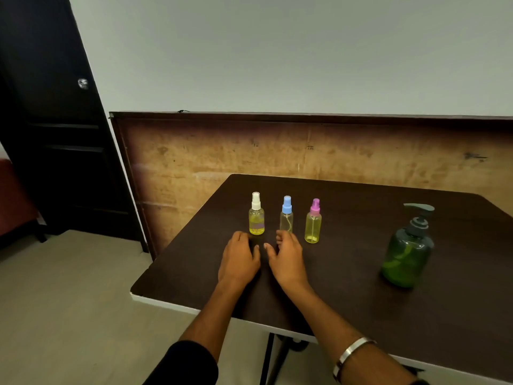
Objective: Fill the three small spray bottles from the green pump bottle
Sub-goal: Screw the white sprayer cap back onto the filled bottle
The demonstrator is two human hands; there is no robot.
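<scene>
Three small spray bottles stand upright in a row on the dark table [361, 301]. The white-capped bottle [256, 218] on the left and the pink-capped bottle [313, 225] on the right look yellow. Between them, the blue-capped bottle [286, 216] looks clear. The green pump bottle [407, 252] stands apart at the right, its dark pump head on. My left hand [241, 257] and my right hand [286, 257] rest on the table side by side, just in front of the white and blue bottles, holding nothing. Their fingers lie loosely curled.
A worn wooden panel [277, 157] lines the wall behind the table. A dark door [50, 120] is at the left, with grey floor [69, 301] beside the table's left edge. The right wrist wears a metal bangle [351, 351].
</scene>
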